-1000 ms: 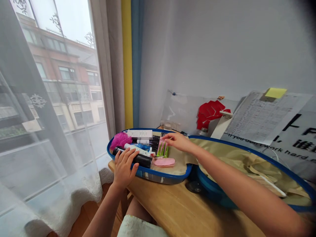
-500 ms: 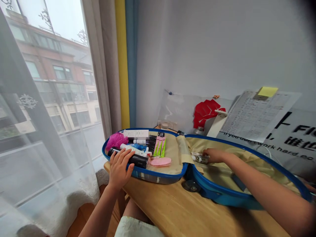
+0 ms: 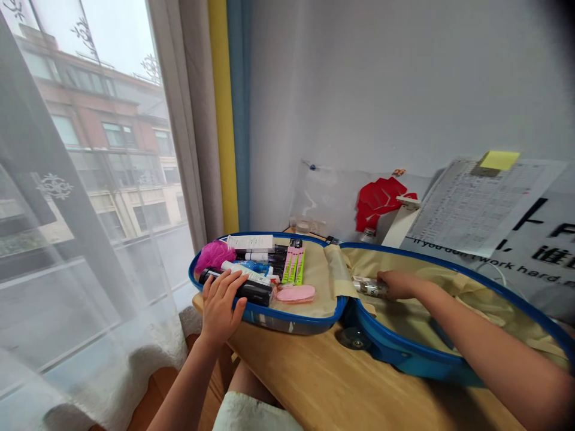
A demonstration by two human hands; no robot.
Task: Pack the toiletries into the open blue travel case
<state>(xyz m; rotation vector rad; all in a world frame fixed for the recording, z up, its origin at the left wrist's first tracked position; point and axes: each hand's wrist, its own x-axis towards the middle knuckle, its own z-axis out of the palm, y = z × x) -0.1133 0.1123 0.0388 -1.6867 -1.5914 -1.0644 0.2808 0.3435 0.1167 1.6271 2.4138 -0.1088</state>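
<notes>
A blue suitcase [image 3: 287, 331] lies open on the table. My left hand [image 3: 223, 305] rests with fingers spread over a black bottle [image 3: 256, 293] at the near edge of the left half. Around it are a white tube [image 3: 251, 273], a magenta bath puff [image 3: 214, 254], a blue bottle [image 3: 257, 264], a white box [image 3: 250, 242], green-and-pink sticks [image 3: 294, 266] and a flat pink item [image 3: 296, 293]. Inside the right half, my right hand [image 3: 398, 285] has its fingers around the end of a small clear bottle [image 3: 372, 288] lying near the hinge; its fingertips are partly hidden.
The wooden table [image 3: 309, 377] reaches under the suitcase, with a suitcase wheel [image 3: 354, 338] above its surface. Behind stand a clear bottle [image 3: 368, 234] and a paper sheet [image 3: 480, 206] with a yellow note. A sheer curtain [image 3: 112, 311] hangs at the left.
The view has shifted slightly, so things appear a little further right. My left hand stays on the black bottle and my right hand stays at the small clear bottle.
</notes>
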